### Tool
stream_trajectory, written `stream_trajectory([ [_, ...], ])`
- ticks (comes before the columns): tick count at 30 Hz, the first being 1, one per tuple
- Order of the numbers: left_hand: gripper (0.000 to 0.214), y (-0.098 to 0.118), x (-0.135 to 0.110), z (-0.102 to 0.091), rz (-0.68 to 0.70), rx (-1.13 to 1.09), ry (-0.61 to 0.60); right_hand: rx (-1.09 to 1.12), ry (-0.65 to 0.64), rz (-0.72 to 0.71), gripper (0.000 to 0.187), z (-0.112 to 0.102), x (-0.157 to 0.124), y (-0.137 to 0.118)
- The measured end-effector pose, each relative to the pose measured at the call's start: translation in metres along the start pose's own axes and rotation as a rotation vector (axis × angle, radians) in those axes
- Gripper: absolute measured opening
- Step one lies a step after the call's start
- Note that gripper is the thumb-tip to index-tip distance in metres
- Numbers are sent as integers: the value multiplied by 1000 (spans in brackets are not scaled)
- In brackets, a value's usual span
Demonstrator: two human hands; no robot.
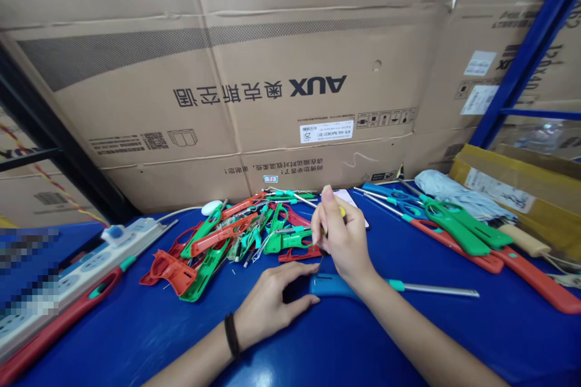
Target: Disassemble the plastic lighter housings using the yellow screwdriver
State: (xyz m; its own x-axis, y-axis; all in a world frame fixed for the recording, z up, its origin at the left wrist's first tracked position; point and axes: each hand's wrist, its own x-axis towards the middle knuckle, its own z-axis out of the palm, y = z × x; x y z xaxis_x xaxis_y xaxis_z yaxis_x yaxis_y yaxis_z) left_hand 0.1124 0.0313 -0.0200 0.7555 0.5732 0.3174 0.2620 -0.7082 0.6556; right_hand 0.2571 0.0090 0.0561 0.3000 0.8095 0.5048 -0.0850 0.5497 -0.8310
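Note:
A blue long-necked gas lighter lies on the table, its metal tube pointing right. My left hand steadies the handle's left end between thumb and fingers. Above the handle, my right hand is closed around a screwdriver; a bit of yellow shows at its grip. The thin shaft points down at the handle near my left fingertips, and I cannot tell whether its tip sits in a screw. My right hand and forearm cover part of the lighter.
Behind lies a pile of red and green lighter shells and small parts. Several whole lighters lie at right, near a yellow-taped box. A power strip and a red lighter are at left. Cardboard walls the back.

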Motion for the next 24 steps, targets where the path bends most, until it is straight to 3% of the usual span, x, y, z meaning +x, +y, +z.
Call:
stream_trajectory([
  [16,37,-2,-1,1,27,54,-6,-22,-6,15,53,3,0,6],
  [21,36,0,-1,0,30,38,-9,-79,-44,26,52,5,-3,3],
  [24,36,0,0,0,36,28,-29,-37,-159,27,48,3,-4,2],
])
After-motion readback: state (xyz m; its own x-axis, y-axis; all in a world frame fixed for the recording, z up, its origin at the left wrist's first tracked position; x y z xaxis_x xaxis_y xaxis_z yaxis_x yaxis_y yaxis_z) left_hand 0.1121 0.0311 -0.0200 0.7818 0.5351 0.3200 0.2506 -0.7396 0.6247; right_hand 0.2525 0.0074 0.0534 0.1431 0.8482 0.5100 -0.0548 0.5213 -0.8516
